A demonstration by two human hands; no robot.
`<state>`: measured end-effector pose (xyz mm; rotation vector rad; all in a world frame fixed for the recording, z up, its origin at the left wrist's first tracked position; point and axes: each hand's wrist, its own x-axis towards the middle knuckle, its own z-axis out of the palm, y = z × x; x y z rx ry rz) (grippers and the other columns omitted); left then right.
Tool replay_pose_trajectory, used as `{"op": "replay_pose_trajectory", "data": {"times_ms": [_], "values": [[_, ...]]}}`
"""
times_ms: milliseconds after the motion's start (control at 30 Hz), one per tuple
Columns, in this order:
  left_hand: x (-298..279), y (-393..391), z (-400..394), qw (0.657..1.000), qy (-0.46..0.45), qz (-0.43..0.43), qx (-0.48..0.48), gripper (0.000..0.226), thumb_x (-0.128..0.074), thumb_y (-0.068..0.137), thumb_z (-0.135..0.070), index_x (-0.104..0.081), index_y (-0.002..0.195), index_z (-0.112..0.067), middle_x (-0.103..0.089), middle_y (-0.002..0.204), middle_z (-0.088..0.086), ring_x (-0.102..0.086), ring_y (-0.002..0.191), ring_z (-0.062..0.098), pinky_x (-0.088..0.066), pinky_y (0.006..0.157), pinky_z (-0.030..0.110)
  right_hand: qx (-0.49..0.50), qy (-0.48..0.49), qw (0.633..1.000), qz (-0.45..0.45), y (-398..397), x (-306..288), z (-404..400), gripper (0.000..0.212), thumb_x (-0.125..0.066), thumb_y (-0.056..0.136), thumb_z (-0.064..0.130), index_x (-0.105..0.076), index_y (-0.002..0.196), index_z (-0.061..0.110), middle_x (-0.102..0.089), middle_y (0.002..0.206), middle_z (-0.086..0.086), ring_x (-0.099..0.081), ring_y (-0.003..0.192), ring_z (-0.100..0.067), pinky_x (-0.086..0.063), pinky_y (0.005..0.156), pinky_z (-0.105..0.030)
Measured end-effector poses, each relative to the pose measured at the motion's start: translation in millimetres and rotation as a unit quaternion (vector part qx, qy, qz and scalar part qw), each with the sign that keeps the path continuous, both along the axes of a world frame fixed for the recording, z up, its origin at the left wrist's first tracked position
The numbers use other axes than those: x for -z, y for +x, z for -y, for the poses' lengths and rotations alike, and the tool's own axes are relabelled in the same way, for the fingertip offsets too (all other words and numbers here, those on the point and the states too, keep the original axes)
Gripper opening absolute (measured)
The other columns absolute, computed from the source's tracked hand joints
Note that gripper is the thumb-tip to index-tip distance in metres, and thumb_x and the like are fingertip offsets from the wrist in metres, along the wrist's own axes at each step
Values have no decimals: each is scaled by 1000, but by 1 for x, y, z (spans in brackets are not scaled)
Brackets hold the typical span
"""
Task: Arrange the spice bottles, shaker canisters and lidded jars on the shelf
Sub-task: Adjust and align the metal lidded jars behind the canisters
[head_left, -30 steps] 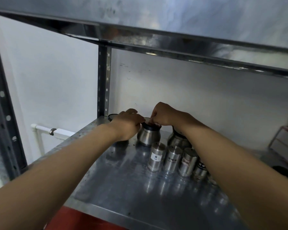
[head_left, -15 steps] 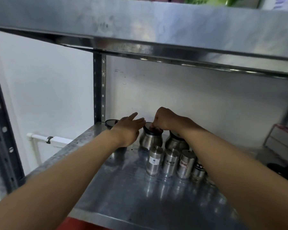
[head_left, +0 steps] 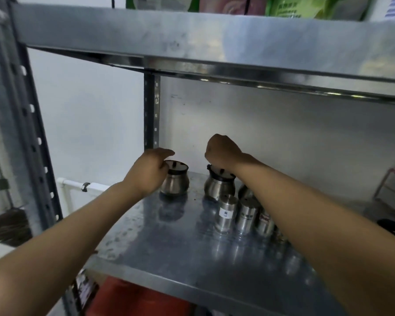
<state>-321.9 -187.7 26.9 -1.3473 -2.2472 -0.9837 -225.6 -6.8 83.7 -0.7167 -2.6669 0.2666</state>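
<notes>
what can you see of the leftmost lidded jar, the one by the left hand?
The leftmost lidded jar is a squat, bulbous pot of brushed, steel-looking metal with a dark rim and a clear-looking lid that has a small dark knob. It stands upright near the back left of the metal shelf, apart from the second jar to its right. The left hand wraps its left side, touching at the rim. Contents can't be seen.

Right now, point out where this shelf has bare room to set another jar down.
Free: the front half of the shelf, between the front lip and the shaker canisters; also the gap between the left jar and middle jar. Crowded: the right, where canisters stand packed under the right hand; the left hand covers the left corner.
</notes>
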Motion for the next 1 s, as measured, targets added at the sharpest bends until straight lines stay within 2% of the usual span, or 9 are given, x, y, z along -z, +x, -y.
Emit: {"op": "replay_pose_trajectory", "data": {"times_ms": [67, 133, 367, 533, 667, 767, 833, 900, 1000], "values": [[9, -2, 0, 1000, 7, -5, 4, 32, -47, 87, -2, -66, 113, -9, -65, 117, 11, -58, 109, 29, -43, 88, 26, -55, -32, 998, -3, -11, 2, 8, 17, -51, 83, 4, -65, 73, 5, -69, 82, -11, -64, 83, -28, -45, 65, -25], [17, -1, 0, 1000, 14, -1, 1, 31, -47, 86, -2, -69, 106, -10, -66, 109, 10, -60, 101, 29, -45, 81, 27, -102, -49, 994, 3, -20, 5, 17, 18, -56, 89, 8, -74, 91, 7, -72, 102, -9, -64, 98, -23, -42, 76, -22], [30, 1, -4, 998, 29, -39, -49, 28, -54, 85, -7, -72, 104, -17, -71, 104, 10, -63, 92, 34, -39, 69, 27, -152, -50, 986, 37, -42, 18, 31, 37, -57, 92, 11, -61, 129, 8, -60, 132, -10, -55, 121, -24, -41, 97, -25], [28, -1, -3, 997, 31, -54, -41, 25, -55, 88, -9, -74, 102, -16, -73, 93, 12, -66, 84, 34, -43, 67, 27, -167, 11, 983, 80, -47, 25, 35, 27, -55, 93, 12, -69, 116, 12, -67, 118, -8, -60, 109, -25, -43, 84, -27], [24, -5, -7, 996, 2, -81, -40, 23, -55, 87, -7, -76, 94, -15, -73, 80, 15, -64, 72, 35, -48, 62, 32, -154, 66, 982, 92, -50, 21, 36, 22, -56, 92, 12, -72, 106, 10, -70, 107, -8, -63, 98, -25, -51, 86, -34], [26, -13, -10, 998, -1, -66, -16, 24, -56, 89, -8, -74, 102, -15, -73, 85, 16, -65, 75, 36, -48, 66, 31, -126, 126, 979, 102, -52, 19, 38, 13, -58, 89, 9, -69, 94, 6, -67, 93, -7, -64, 89, -26, -54, 78, -34], [29, -20, -15, 998, -6, -57, 0, 23, -56, 92, -9, -72, 108, -12, -73, 91, 19, -66, 79, 37, -48, 71, 31, -113, 164, 974, 110, -49, 15, 38, 5, -57, 88, 9, -58, 83, 8, -56, 78, -4, -57, 79, -25, -48, 69, -32], [33, -24, -22, 999, -14, -45, 9, 26, -54, 93, -10, -67, 117, -10, -71, 101, 19, -67, 89, 37, -48, 79, 30, -103, 170, 973, 114, -42, 11, 35, 12, -55, 88, 7, -52, 78, 11, -47, 71, -1, -53, 75, -23, -43, 66, -31], [35, -28, -31, 999, -26, -12, 19, 31, -51, 96, -15, -60, 126, -11, -66, 119, 15, -63, 108, 32, -49, 94, 35, -91, 151, 978, 109, -35, 11, 24, 14, -55, 86, 4, -54, 73, 10, -50, 71, -4, -55, 76, -27, -44, 65, -31]]}}
